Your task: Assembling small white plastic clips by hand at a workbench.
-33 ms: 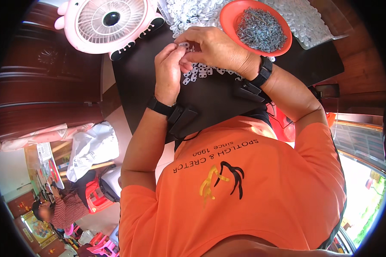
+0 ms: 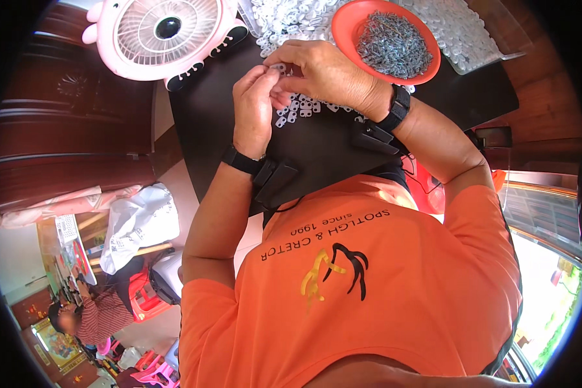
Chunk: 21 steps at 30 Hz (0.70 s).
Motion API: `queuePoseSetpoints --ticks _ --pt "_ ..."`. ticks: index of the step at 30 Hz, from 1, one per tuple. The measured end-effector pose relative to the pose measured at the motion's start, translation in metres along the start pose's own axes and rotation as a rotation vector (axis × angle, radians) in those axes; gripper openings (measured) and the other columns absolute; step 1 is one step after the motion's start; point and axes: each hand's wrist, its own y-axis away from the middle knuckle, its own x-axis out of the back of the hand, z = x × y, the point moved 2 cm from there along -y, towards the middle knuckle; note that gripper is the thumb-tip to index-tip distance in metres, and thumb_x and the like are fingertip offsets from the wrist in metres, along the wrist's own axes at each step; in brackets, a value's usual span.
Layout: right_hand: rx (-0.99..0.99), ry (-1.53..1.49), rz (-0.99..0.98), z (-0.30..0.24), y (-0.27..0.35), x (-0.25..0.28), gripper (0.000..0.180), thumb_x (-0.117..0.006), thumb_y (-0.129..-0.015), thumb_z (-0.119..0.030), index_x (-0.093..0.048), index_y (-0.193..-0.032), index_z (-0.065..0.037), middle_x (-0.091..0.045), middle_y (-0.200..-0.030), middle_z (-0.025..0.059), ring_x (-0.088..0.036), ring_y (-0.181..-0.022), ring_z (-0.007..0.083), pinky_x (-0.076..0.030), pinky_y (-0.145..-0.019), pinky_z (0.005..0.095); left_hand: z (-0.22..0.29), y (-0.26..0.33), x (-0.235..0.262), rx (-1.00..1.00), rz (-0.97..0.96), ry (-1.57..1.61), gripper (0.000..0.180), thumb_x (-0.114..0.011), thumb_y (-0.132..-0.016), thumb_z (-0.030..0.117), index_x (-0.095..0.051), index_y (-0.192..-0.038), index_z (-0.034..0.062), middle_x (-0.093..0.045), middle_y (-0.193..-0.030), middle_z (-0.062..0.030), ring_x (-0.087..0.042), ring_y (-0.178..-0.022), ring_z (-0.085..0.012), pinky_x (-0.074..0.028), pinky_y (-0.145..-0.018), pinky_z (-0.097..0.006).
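Over the black counter [image 2: 317, 145], just below the orange bowl [image 2: 343, 26] of metal bits, left hand [image 2: 253, 107] and right hand [image 2: 323, 71] meet, fingertips pinched on one white clip [image 2: 279, 67]; loose clips [image 2: 301, 107] lie beneath, within easy reach.

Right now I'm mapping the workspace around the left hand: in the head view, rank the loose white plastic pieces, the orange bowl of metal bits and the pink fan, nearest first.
1. White plastic pieces, just right of the left hand.
2. Pink fan, up and to its left.
3. Orange bowl of metal bits, farther right, beyond the right hand.
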Motion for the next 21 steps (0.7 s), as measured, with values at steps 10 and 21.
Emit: queuePoseSetpoints --ticks 10,21 --pt "-0.023 -0.071 -0.029 -0.005 0.003 0.001 0.023 -0.067 -0.08 -0.012 -0.064 -0.101 -0.004 -0.067 -0.085 0.012 -0.066 -0.075 0.0266 -0.052 -0.067 0.0322 -0.002 0.001 0.004 -0.089 -0.001 0.185 0.023 -0.05 -0.09 0.019 -0.059 -0.085 -0.001 -0.058 -0.067 -0.0065 -0.056 -0.053 -0.0127 -0.044 -0.05 -0.022" --pt "0.015 -0.075 0.017 -0.006 0.004 0.008 0.014 -0.065 -0.082 -0.013 -0.065 -0.095 -0.005 -0.066 -0.077 0.0115 -0.065 -0.069 0.0265 -0.051 -0.062 0.032 0.009 0.007 -0.009 -0.185 0.032 0.138 0.024 -0.048 -0.091 0.016 -0.062 -0.082 -0.002 -0.059 -0.064 -0.0054 -0.053 -0.051 -0.0108 -0.04 -0.048 -0.022"
